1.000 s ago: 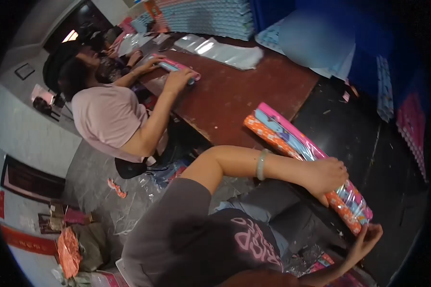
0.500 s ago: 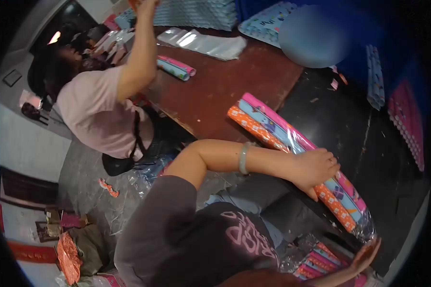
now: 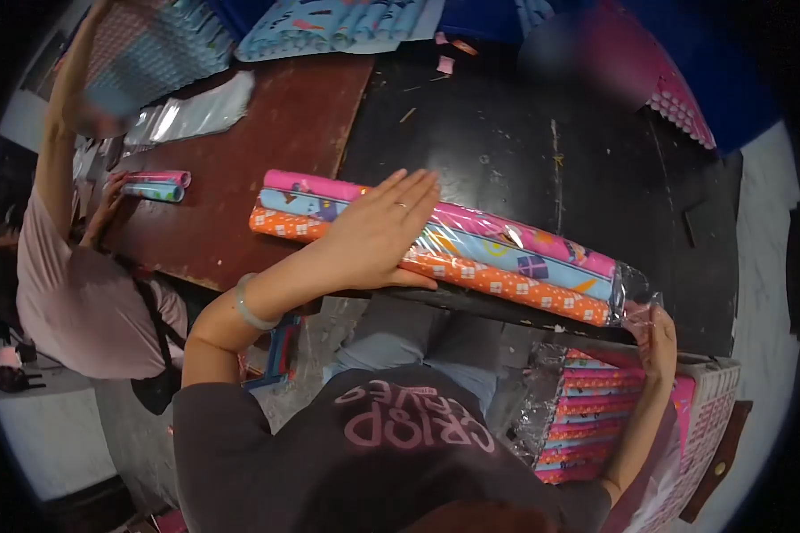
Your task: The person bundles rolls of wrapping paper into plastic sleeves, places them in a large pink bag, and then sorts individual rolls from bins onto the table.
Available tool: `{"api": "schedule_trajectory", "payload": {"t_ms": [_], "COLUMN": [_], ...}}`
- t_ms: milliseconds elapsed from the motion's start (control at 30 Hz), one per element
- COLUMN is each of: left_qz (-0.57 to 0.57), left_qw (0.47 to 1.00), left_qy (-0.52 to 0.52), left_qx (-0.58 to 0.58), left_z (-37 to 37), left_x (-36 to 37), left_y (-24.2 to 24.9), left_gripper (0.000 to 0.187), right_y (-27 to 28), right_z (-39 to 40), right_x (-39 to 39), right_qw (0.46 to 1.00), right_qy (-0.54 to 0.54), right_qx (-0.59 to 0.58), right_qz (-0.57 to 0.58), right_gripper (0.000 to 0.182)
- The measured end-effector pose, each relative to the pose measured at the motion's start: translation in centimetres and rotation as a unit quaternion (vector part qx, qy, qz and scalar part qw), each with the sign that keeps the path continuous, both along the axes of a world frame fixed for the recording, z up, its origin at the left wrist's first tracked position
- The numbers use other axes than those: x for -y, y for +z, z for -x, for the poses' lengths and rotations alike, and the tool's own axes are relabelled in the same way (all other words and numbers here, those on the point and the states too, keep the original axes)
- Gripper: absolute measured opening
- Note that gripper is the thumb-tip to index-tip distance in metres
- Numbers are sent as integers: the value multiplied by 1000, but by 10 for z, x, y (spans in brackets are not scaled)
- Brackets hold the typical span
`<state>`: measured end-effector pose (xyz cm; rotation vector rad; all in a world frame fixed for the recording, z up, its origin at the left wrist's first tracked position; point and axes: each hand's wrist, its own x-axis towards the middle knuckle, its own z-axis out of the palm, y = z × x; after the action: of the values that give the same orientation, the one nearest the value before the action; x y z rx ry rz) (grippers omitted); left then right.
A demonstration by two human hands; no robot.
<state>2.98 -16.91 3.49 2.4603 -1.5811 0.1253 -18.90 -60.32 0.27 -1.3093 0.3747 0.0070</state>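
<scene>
A bundle of three wrapping-paper rolls, pink, light blue (image 3: 498, 251) and orange, lies at a slight slant across the near edge of the black table inside a clear plastic sleeve (image 3: 629, 289). My left hand (image 3: 378, 226) rests flat on top of the rolls, fingers stretched out and thumb apart along the orange one. At the right end, where the sleeve extends past the rolls, my right hand (image 3: 658, 342) has its fingers closed on the loose crinkled plastic. Part of that grip is blurred.
Below the table at right, a crate (image 3: 707, 400) stands beside several stacked wrapped rolls (image 3: 587, 413). A co-worker's hand (image 3: 111, 191) touches shorter rolls (image 3: 156, 186) on the red-brown table. Clear sleeves (image 3: 200, 111) and light-blue packs (image 3: 333, 27) lie at the back.
The view has swung round, so the bundle appears more level. My left hand now lies flatter with straightened fingers. My right hand has closed on the sleeve's end.
</scene>
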Motion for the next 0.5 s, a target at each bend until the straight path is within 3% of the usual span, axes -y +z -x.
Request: {"api": "schedule_trajectory", "payload": {"t_ms": [33, 67, 133, 267, 400, 500], "left_qz": [9, -1, -13, -15, -12, 32], "left_qw": [1000, 1000, 1000, 1000, 1000, 999], "left_qy": [-13, -7, 2, 4, 0, 1], "left_qx": [-4, -8, -11, -19, -28, -16], "left_z": [0, 0, -1, -5, -4, -3], "left_x": [1, 1, 2, -1, -2, -6], "left_y": [1, 1, -1, -3, 0, 2], "left_gripper": [97, 97, 97, 98, 101, 108], "right_y": [6, 11, 18, 14, 16, 20], "right_z": [-5, -11, -18, -21, -24, -25], "right_x": [-8, -24, -33, -29, -34, -31], "right_qw": [999, 999, 996, 997, 980, 982], "right_qy": [-11, 11, 19, 52, 36, 14], "right_qx": [-39, 31, 51, -7, -44, -62], "right_qz": [20, 40, 70, 57, 191, 179], "right_gripper": [24, 20, 25, 33, 28, 22]}}
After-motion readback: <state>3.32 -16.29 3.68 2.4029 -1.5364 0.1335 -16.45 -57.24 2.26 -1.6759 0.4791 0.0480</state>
